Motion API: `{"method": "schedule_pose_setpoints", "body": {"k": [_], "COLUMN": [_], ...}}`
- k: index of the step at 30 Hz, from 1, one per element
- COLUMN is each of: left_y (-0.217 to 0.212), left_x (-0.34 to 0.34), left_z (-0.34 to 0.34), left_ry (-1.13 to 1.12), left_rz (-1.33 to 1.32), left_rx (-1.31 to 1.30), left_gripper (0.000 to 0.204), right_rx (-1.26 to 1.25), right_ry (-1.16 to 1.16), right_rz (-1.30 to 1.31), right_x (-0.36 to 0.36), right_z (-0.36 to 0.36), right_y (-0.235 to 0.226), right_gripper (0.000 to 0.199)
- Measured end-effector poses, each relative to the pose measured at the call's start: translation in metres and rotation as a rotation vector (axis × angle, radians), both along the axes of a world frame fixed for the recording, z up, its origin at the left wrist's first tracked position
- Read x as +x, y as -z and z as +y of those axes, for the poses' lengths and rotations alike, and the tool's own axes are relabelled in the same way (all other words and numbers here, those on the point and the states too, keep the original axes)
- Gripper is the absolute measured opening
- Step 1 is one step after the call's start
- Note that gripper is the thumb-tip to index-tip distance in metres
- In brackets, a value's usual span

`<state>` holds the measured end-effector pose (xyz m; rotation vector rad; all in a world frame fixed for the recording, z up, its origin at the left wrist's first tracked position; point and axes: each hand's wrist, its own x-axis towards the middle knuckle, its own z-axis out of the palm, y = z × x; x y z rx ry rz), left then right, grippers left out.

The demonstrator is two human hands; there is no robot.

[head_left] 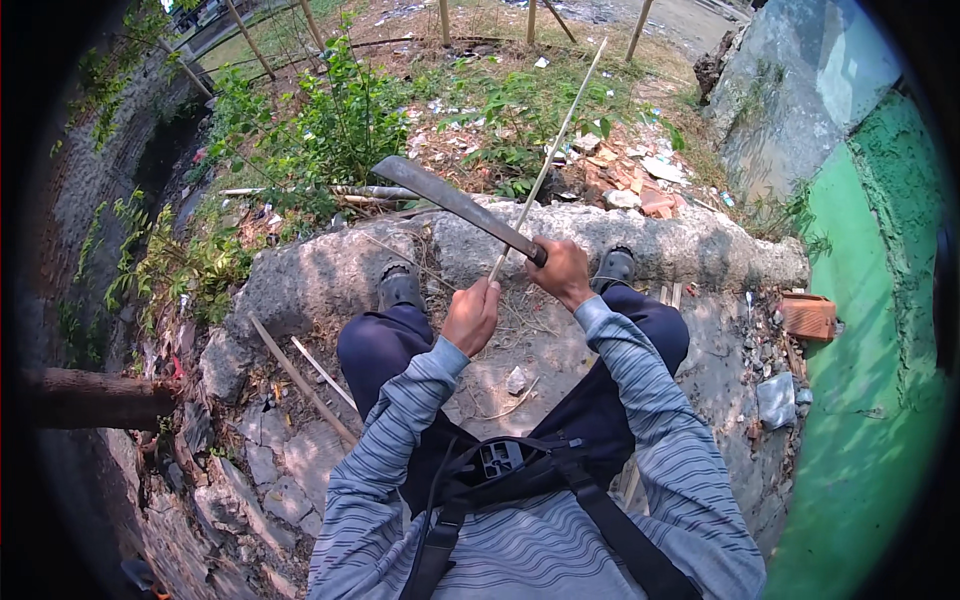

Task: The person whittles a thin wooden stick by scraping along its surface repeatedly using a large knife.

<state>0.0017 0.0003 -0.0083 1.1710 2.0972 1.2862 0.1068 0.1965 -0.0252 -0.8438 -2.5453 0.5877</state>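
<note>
My right hand (563, 272) is closed around the handle of a machete (452, 201). Its broad, dull blade points up and to the left, crossing a long, thin pale stick (563, 128), which looks like split bamboo. My left hand (470, 317) grips the stick's near end, close below the blade. From there the stick slants away to the upper right, past the ledge. Blade and stick meet just left of my right hand; whether the edge cuts into the stick, I cannot tell.
My feet rest against a rough concrete ledge (330, 268). Loose sticks (300, 378) lie at left, near a thick log (105, 398). A green wall (850, 400) bounds the right, beside an orange hollow brick (806, 317). Leafy plants (350, 125) and rubble (630, 180) lie beyond the ledge.
</note>
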Motion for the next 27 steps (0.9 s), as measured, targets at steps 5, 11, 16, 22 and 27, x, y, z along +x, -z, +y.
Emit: {"method": "schedule_pose_setpoints", "body": {"k": [5,11,16,22,27], "left_y": [0.001,0.005,0.011,0.014,0.013], "left_x": [0.001,-0.003,-0.001,0.000,0.005], "left_z": [0.000,0.009,0.006,0.003,-0.005], "left_ry": [-0.002,0.006,0.006,0.004,0.041], "left_rz": [0.050,0.104,0.087,0.103,0.123], "left_rx": [-0.006,0.003,-0.038,-0.076,-0.102], "left_gripper": [0.029,0.028,0.030,0.030,0.031], "right_rx": [0.072,-0.006,-0.036,0.059,-0.081], "right_ry": [-0.091,-0.079,-0.002,-0.116,0.031], "right_rz": [0.050,0.041,0.003,0.015,0.004], "right_x": [0.005,-0.004,-0.002,0.002,0.005], "right_z": [-0.009,-0.004,0.002,-0.011,0.018], "right_y": [0.012,0.010,0.014,0.019,0.016], "right_gripper": [0.019,0.016,0.015,0.017,0.016]}}
